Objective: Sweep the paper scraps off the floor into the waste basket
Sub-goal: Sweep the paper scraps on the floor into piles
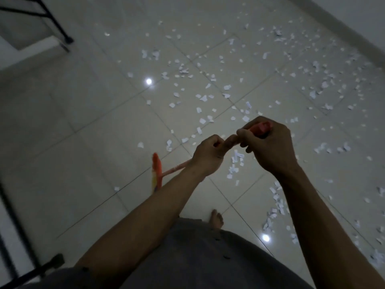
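You hold the broom (157, 172) with both hands in the middle of the frame. Your right hand (270, 147) is clenched around the top end of the orange handle (260, 127), and the tip of the handle shows between your curled fingers. Your left hand (208, 157) grips the same handle just below, close beside the right hand, with one finger stretched along it toward the right hand. From there the handle slants down to the lower left of your hands and ends at the broom head, orange with yellowish bristles, blurred, left of centre. You cannot tell whether the bristles touch the floor (93, 132).

The paper scraps (203, 98) lie scattered over the pale tiled floor: a wide spread from the centre to the upper right of the frame, and a denser band along the right edge down to the lower right. A few lie right under your hands, and one lone scrap (117, 188) sits left of the broom head. Two bright light spots (148, 81) reflect off the tiles.

Your bare foot (217, 219) stands on the floor below centre, above your grey garment (198, 257). Black metal legs (56, 24) stand at the upper left, and more black framing (31, 272) at the lower left.
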